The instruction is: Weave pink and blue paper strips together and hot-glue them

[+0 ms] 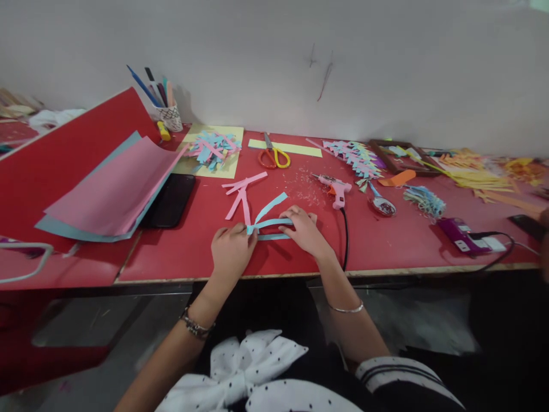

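Light blue paper strips (271, 207) fan out from a gathered end that my left hand (231, 249) pinches near the table's front edge. My right hand (305, 230) is closed on the far ends of two of these strips, and one strip sticks up free between the hands. Just beyond my left hand lies a group of pink paper strips (242, 191), loosely crossed on the red table (206, 212). The fingertips of both hands are partly hidden.
A pink glue gun (337, 190) with its black cord lies to the right. Behind are scissors (274, 157) and a pile of cut strips (213, 150). At left, pink paper sheets (111, 189) partly cover a black phone (170, 200). A purple power strip (463, 236) sits far right.
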The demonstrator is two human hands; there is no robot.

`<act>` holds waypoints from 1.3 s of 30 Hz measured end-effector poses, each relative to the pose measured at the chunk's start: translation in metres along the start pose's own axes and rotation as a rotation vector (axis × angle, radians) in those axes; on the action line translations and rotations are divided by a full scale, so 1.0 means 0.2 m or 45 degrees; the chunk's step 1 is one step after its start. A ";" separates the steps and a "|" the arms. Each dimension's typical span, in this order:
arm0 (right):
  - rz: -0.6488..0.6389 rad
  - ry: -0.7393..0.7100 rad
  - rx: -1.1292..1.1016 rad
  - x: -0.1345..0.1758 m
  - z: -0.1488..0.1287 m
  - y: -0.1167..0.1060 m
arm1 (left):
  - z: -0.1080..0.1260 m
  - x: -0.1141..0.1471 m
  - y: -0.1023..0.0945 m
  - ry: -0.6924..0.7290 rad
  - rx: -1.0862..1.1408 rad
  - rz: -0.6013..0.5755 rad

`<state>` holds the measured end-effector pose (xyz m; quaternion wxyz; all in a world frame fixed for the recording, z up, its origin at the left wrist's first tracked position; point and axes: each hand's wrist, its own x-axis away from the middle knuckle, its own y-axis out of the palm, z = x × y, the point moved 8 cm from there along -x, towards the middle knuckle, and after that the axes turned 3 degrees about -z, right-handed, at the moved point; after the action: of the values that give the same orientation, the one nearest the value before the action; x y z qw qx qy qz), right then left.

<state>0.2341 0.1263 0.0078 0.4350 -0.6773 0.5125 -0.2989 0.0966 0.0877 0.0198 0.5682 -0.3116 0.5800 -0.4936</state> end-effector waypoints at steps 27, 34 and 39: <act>-0.259 -0.137 -1.276 -0.04 -0.17 0.10 | 0.00 0.01 -0.01 0.002 0.020 0.057; -0.370 -0.089 -1.366 -0.05 -0.20 0.17 | -0.01 0.00 -0.01 -0.031 0.097 0.033; -0.374 -0.058 -1.310 -0.06 -0.19 0.15 | 0.00 -0.01 -0.03 -0.034 0.073 0.086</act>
<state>0.1856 0.1245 -0.0016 0.0115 -0.8739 0.4831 -0.0520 0.0953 0.0876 0.0260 0.6011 -0.2819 0.5681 -0.4863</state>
